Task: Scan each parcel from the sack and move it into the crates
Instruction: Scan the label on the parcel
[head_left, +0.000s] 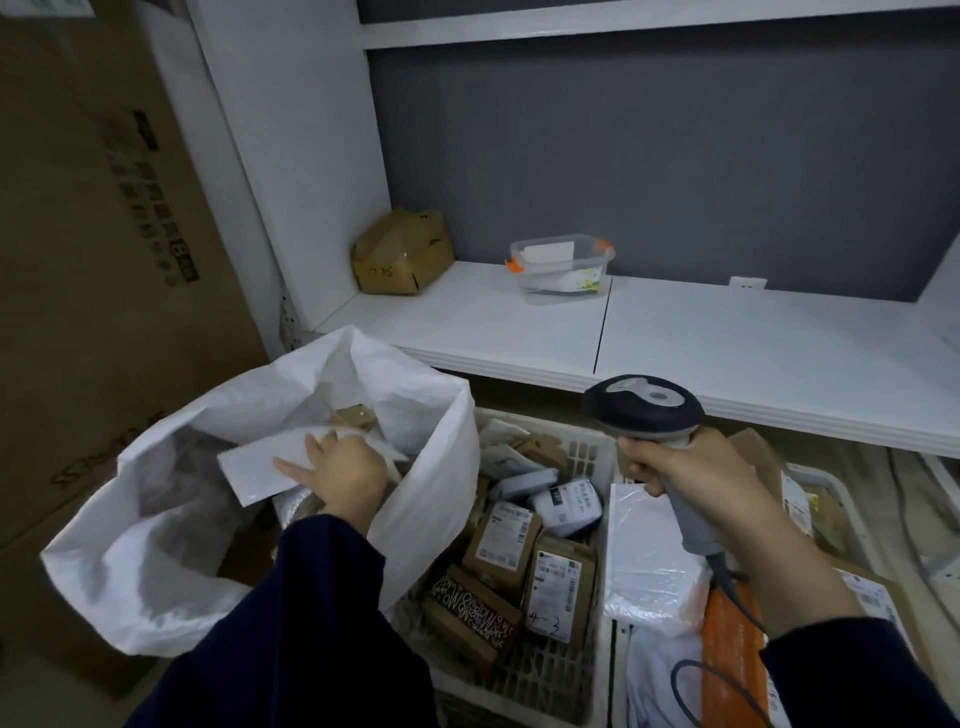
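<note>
The left grip (343, 473), a bare hand in a dark sleeve, is inside the open mouth of the white sack (130, 571). It holds a flat white parcel (260, 467) with the fingers spread over the upper face; the thumb is hidden. The parcel lies tilted, and its lower left corner reaches toward the sack's near wall. The rim of the sack stands up on the far side and folds over the left edge of the left crate (587, 452).

The right grip (685, 473) is closed around the handle of the scanner (644, 402). The head of the scanner is raised just in front of the front edge of the shelf (727, 353) and is well apart from the white parcel. Its cable (727, 577) hangs down over the right crate (621, 686).

The left crate is filled with brown parcels (504, 540) and some pale ones up to near its rim. In the right crate lie a white plastic bag (649, 561) and an orange parcel (732, 649).

The two crates stand side by side, with their walls touching or almost so. The shelf above them is mostly bare. A cardboard box (402, 252) sits in its left back corner and a clear container (561, 267) sits near the middle. A large carton (78, 260) closes the left side just beside the sack.
</note>
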